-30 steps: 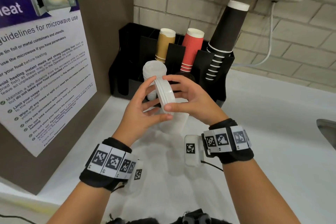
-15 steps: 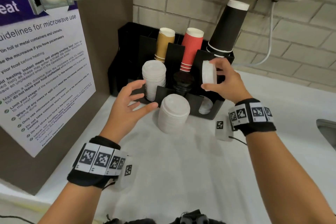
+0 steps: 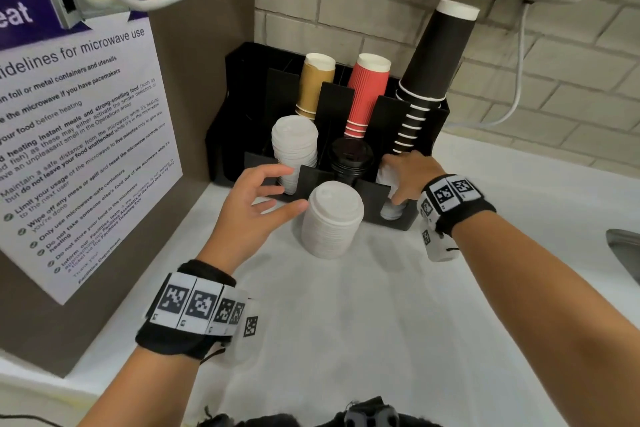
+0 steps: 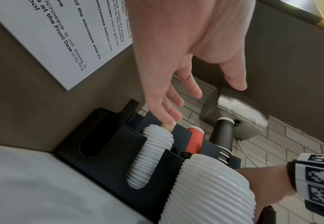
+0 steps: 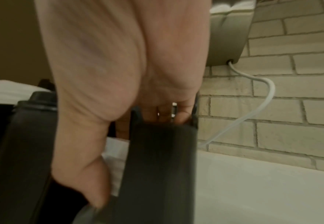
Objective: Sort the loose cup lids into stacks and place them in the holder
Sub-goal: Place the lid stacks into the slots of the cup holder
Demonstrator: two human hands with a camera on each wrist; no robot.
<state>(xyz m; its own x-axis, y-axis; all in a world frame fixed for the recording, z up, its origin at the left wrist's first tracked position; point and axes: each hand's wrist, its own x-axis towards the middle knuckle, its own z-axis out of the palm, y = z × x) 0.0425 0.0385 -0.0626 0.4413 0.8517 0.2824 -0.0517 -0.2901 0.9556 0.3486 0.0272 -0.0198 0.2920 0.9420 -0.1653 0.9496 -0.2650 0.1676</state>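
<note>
The white surface (image 3: 433,322) carries a black holder (image 3: 398,220) pushed into the corner, its back slots filled with paper cups. In its front left slot stands a stack of white lids (image 3: 294,146), and black lids (image 3: 351,156) fill the middle slot. A taller stack of white lids (image 3: 332,218) stands loose on the surface, just in front of the holder. The right hand (image 3: 407,175) reaches down into the front right slot, thumb and fingers curled around a few white lids (mostly hidden by the slot wall). The left hand (image 3: 256,201) hovers spread and empty beside the loose stack. This looks like the placing step for the right slot; next, that hand should let go and withdraw, and the loose stack needs gripping around its sides.
</note>
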